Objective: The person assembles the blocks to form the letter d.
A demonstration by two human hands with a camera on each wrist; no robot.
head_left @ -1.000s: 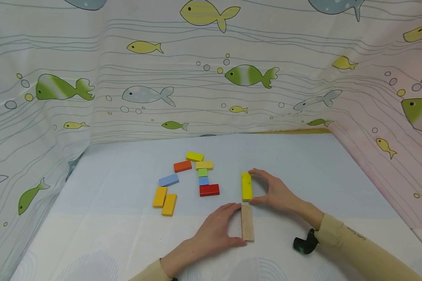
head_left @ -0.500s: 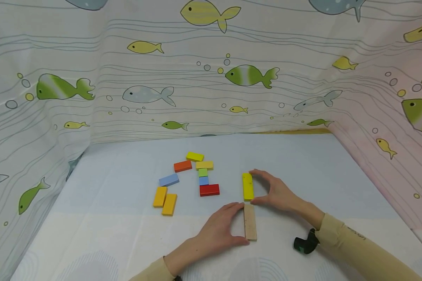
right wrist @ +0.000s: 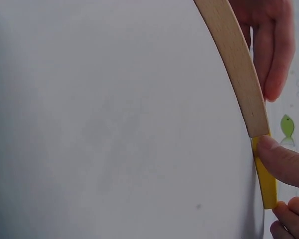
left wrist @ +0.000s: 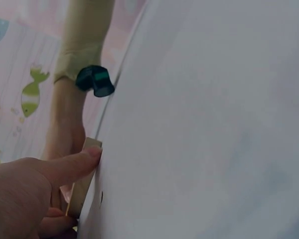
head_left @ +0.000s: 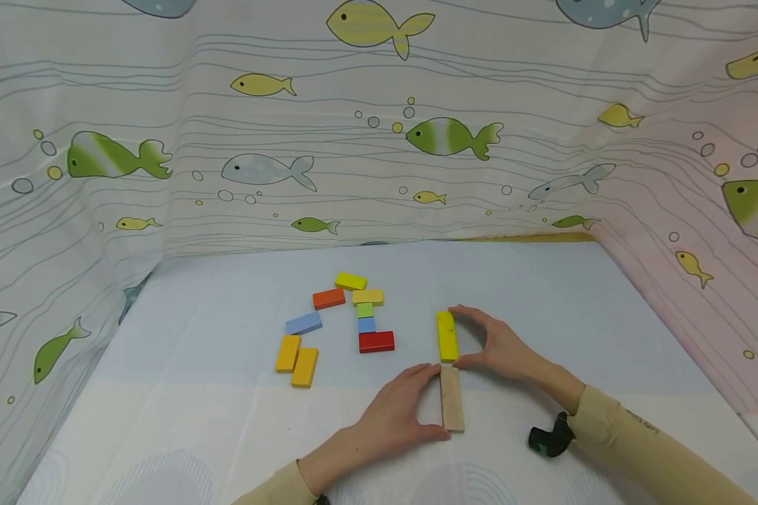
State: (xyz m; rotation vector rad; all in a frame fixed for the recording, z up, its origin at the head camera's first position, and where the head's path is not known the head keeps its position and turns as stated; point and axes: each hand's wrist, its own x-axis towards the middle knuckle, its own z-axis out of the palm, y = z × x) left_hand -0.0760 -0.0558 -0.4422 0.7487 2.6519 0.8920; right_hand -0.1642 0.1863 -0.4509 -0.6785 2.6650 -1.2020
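Note:
A plain wooden block [head_left: 452,400] lies flat on the table, long side pointing away from me. My left hand [head_left: 391,407] pinches it by its two ends, thumb at the near end and fingertips at the far one. Just beyond, almost in line, lies a bright yellow block [head_left: 446,337]. My right hand [head_left: 502,347] spans this one from the right, thumb at its near end and a finger at its far end. In the right wrist view the wooden block [right wrist: 234,64] meets or nearly meets the yellow block [right wrist: 267,184], under the right thumb [right wrist: 284,162].
Left of the hands lies an arrangement of coloured blocks: a red block [head_left: 376,341], small blue block [head_left: 366,325], green block [head_left: 365,309], orange-red block [head_left: 328,299], long blue block [head_left: 304,323] and others. A fish-patterned cloth [head_left: 354,140] rises behind the table.
The wooden block has slid to the right with my left hand. The yellow block has shifted slightly right too, its near end more than its far end. The other blocks stay put.

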